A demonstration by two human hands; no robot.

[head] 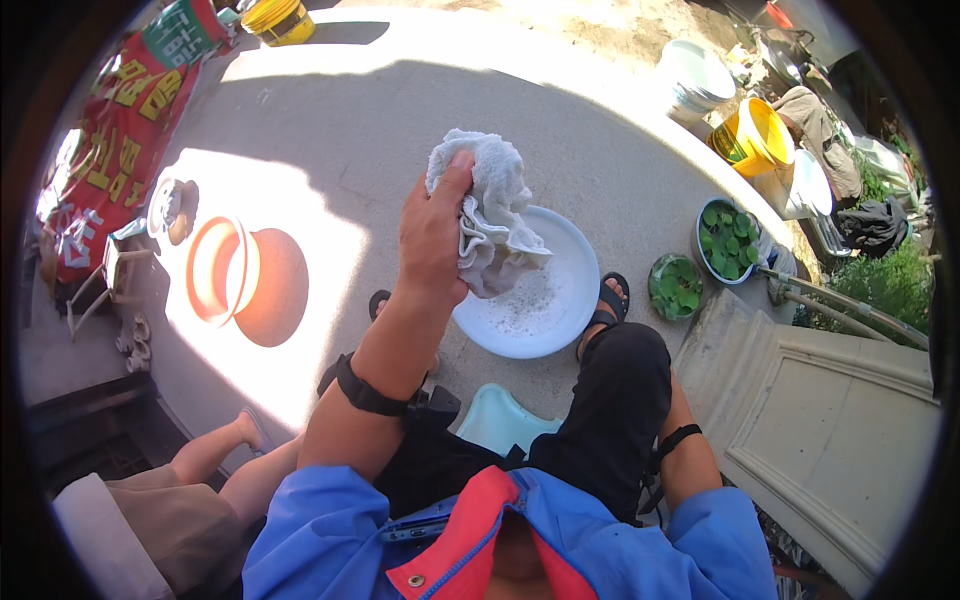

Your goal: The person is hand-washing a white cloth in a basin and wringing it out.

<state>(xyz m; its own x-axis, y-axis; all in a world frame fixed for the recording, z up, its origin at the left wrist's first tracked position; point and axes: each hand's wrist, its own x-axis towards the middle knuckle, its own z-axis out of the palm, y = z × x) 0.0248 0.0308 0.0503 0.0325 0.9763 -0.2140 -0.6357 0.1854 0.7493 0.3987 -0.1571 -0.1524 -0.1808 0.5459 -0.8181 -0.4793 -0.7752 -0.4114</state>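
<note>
In my left hand [435, 232] I hold a crumpled white terry cloth [499, 195], gripped between thumb and fingers, with its folds hanging down. The cloth is raised over a white basin [574, 315] on the concrete ground, hiding part of its rim. Foamy, bubbly water [525, 304] lies in the basin, which sits between my sandalled feet. My right hand is out of view; only that forearm [686, 469] shows, passing behind my bent right knee [622, 360]. A pale turquoise plastic stool [502, 420] shows between my legs.
An orange basin [251, 270] stands in sunlight at left, near a small stool [124, 262]. Another person's leg [206, 450] is close on my left. Two containers of green plants [675, 286], several buckets [757, 139] and a cream panel [832, 420] are at right.
</note>
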